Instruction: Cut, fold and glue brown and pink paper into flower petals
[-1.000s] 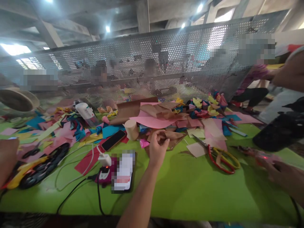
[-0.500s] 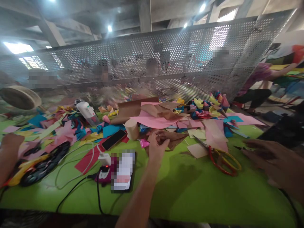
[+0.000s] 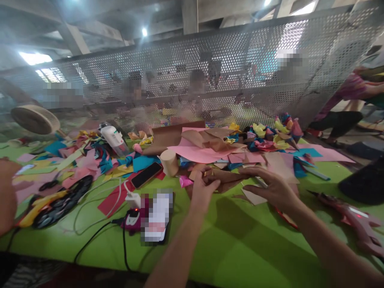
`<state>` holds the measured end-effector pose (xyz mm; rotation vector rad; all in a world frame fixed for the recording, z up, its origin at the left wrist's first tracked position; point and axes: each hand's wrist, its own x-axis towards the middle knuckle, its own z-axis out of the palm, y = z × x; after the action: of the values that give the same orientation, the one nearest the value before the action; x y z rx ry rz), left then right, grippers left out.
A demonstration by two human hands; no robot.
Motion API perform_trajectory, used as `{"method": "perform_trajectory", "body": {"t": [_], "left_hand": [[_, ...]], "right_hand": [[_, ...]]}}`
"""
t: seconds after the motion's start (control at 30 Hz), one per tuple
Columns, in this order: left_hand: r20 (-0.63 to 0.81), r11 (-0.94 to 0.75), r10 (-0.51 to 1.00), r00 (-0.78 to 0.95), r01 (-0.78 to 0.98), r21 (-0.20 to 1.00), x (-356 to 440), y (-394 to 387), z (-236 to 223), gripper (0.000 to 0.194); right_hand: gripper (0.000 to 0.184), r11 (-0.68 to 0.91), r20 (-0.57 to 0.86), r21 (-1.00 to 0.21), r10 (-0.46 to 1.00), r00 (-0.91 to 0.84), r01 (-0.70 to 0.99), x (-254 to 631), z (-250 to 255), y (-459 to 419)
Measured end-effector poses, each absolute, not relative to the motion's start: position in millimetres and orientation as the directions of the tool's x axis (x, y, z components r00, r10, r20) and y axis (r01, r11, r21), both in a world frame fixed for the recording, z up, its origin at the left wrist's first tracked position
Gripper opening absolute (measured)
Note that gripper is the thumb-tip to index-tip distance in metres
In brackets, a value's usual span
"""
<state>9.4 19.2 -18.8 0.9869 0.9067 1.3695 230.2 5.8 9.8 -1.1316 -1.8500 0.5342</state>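
Observation:
A folded piece of brown paper (image 3: 223, 176) is pinched in my left hand (image 3: 205, 186), its fingers closed on the paper's left part. My right hand (image 3: 270, 186) reaches in from the right, thumb and fingers apart, fingertips at the paper's right tip. Whether they touch it I cannot tell. A small shiny pink piece (image 3: 186, 181) lies just left of my left hand. Scissors lie under my right hand, mostly hidden; part of a red handle (image 3: 288, 220) shows. A red glue gun (image 3: 354, 218) lies on the table to the right of my right forearm.
Two phones (image 3: 146, 175), a power socket with a white plug (image 3: 133, 200) and cables lie on the left. A paper roll (image 3: 169, 163) stands behind. Coloured paper scraps (image 3: 90, 160) and a spray bottle (image 3: 114, 138) are farther back. A co-worker's hand (image 3: 7, 192) is at far left.
My right hand has left the glue gun at the right and moved left to the brown paper. My left hand keeps its hold on the paper. The view has shifted slightly.

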Motion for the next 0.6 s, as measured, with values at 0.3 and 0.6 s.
{"method": "perform_trajectory", "body": {"t": [0.3, 0.6], "left_hand": [[-0.126, 0.139, 0.99, 0.058, -0.415, 0.899, 13.8, 16.1, -17.2, 0.05], [-0.224, 0.274, 0.96, 0.165, -0.41, 0.87, 15.9, 12.5, -15.6, 0.054]], "right_hand": [[0.033, 0.489, 0.462, -0.739, 0.869, -0.179, 0.464, 233.8, -11.7, 3.1], [0.029, 0.523, 0.479, -0.748, 0.852, -0.214, 0.408, 231.8, -11.0, 1.8]]}}
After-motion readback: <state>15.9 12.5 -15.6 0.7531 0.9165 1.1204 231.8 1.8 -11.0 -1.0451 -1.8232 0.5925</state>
